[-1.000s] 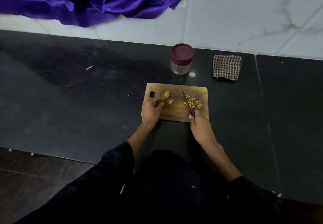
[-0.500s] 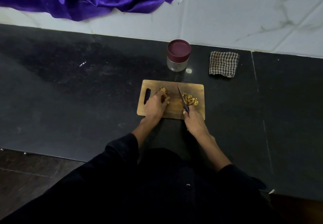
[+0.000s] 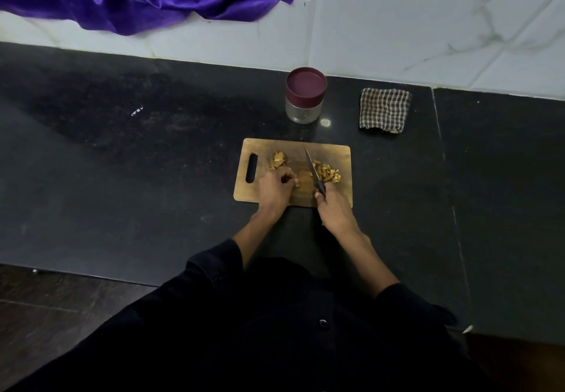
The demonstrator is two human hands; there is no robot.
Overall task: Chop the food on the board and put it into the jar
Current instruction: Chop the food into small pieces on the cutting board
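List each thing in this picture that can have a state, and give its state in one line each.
Jar: upright, lid on, looks empty.
Lid: on the jar.
Board: flat on the counter.
Chopped pile: cut small, right of the blade.
Unchopped pieces: whole, near the board's handle slot.
Knife: gripped, blade pointing away.
Right hand: grips the knife.
Left hand: curled, holding a piece down.
Checked cloth: folded, lying flat.

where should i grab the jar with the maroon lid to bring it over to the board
Wrap the clear glass body of the round, maroon-lidded jar from the side, likely with the left hand, since the right hand holds the black-handled knife. The jar stands upright and its lid is wider than the glass, so a grip under the lid should not slip.
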